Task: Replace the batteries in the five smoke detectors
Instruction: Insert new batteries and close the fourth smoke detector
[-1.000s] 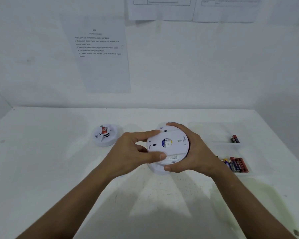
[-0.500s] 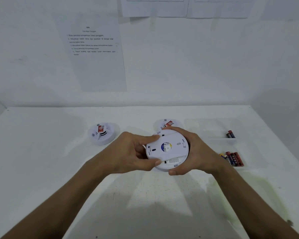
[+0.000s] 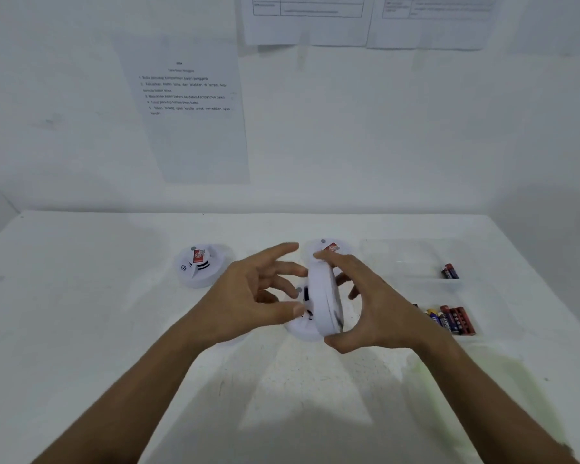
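Note:
A white round smoke detector (image 3: 325,296) is held on edge above the white table (image 3: 81,313), blurred, its vented front facing left. My right hand (image 3: 375,313) grips its rim, forefinger on top and thumb underneath. My left hand (image 3: 258,296) is beside it with fingers spread, the thumb touching the front face. A second detector (image 3: 201,266) with a red label stands at the left. A third detector (image 3: 330,246), also red-labelled, shows just behind my hands. Two batteries (image 3: 449,271) lie at the right, and several batteries (image 3: 451,319) lie nearer me.
The batteries lie in a clear plastic tray (image 3: 412,252) at the table's right side. Printed sheets (image 3: 191,105) hang on the white back wall. Walls close the table in on the left, back and right.
The detector has turned from back-side-up to standing on edge. My left hand has let go of its rim and spread its fingers. The view has shifted slightly.

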Motion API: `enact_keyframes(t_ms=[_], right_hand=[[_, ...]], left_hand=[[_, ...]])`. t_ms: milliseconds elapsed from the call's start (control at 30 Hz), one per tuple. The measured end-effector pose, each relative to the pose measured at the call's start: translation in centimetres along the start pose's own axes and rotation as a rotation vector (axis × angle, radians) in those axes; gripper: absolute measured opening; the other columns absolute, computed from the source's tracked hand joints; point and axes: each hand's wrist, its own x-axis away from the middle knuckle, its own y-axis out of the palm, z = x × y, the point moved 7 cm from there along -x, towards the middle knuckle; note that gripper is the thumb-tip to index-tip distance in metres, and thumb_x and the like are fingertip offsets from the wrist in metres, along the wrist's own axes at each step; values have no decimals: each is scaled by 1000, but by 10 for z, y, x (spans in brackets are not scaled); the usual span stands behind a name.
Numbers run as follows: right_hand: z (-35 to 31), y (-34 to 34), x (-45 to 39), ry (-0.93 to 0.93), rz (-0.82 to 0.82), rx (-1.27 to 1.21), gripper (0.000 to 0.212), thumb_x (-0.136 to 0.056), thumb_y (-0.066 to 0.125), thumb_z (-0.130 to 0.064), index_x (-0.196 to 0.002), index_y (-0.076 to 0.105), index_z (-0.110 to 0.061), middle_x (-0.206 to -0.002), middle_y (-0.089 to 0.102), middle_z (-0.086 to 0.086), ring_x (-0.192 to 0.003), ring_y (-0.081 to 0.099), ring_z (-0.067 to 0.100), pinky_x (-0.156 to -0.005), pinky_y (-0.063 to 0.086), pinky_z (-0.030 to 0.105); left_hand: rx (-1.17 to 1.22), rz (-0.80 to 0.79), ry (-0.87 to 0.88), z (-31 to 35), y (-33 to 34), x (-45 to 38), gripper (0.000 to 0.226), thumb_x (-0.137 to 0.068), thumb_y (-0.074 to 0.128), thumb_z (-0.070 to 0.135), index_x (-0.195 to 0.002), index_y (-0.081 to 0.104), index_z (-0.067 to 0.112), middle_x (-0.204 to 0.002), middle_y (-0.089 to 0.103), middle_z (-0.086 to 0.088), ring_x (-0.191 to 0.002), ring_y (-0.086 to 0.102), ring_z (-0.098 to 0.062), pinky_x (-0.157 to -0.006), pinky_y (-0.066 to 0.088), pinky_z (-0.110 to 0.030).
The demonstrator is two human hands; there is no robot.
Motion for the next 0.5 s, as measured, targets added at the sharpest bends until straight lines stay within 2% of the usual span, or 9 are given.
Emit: enact_keyframes(t_ms=[67,133,200,233,367,433,500], right_hand=[[-2,0,0,-16,23,-176,100,-59,87,-12,-137,32,-38,-135,41,-18,-119,51,9,-88,52,22],[-3,-2,0,-30,38,-351,97,-57,87,-5,-135,33,-28,-132,44,-9,-119,54,15,-87,55,27],[-3,-2,1,-34,59,-513,97,-56,87,-3,-135,33,-21,-133,49,-7,-123,55,18,-88,55,30],[-2,-2,2,-34,69,-568,98,-56,87,-5,-136,33,-18,-135,50,-6,-125,55,20,-90,54,32],[0,3,2,-17,88,-555,94,-55,87,-12,-136,40,-22,-136,54,-12,-126,55,19,-94,53,33],[4,2,2,-3,100,-489,94,-54,89,-14,-136,44,-25,-136,57,-11,-127,55,20,-97,53,36],[9,0,1,25,116,-424,99,-51,93,-20,-138,47,-26,-137,57,-8,-126,55,19,-98,53,47]], left_hand=[[-148,0,-1,-6,1,2,81,-70,84,16,-135,44,43,-120,61,14,-97,63,-11,-78,57,-29],[-280,-26,-33,-10,3,4,87,-65,85,34,-133,36,56,-125,55,20,-103,60,-5,-81,56,-25],[-324,-78,-35,-9,9,5,93,-62,84,44,-136,30,59,-128,54,23,-104,60,-3,-82,56,-24],[-315,-100,-27,-8,11,5,95,-63,85,40,-139,30,55,-126,56,22,-102,62,-5,-80,56,-25],[-231,-64,-7,-4,8,4,90,-68,86,24,-143,38,39,-105,70,9,-79,68,-15,-70,58,-27],[-293,-24,17,-1,2,5,88,-67,87,27,-141,42,39,-99,69,11,-71,64,-11,-67,56,-24],[-379,-4,47,2,-1,6,85,-65,87,32,-138,44,41,-92,67,12,-67,58,-9,-65,54,-21]])
